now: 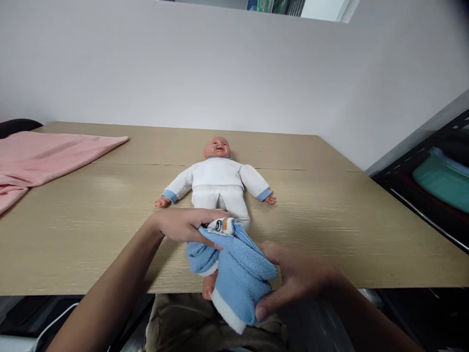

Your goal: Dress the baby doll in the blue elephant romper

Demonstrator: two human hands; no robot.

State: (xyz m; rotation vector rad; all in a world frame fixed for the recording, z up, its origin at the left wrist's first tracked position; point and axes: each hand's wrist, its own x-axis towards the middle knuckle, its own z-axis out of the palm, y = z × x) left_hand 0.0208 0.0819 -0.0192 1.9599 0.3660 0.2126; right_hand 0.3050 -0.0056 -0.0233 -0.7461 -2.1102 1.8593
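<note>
Trousers of fuzzy light-blue cloth with white hems (242, 269) are lying bunched over the legs of a bald plastic doll in a white suit with blue cuffs (220, 171). In the head view, the doll is resting on its back on a pale wood-grain table (348, 210), head toward the far side, arms spreading left and right.

The person's left hand (185, 225) is gripping the waistband from the left, its thumb pressing on the blue outside (a white inner patch with dark and orange print (222, 225) is showing just beside it). The right hand (293, 274) is gripping the gathered cloth from the right, its thumb on the near side, its other fingers partly hidden.

One bare doll foot (209, 286) is poking from the left hem, while the right trouser leg is hanging past the table's near edge. Smooth pink cloth (54, 154) is spreading at the left, and a plain white wall (183, 68) is rising along the far side.
</note>
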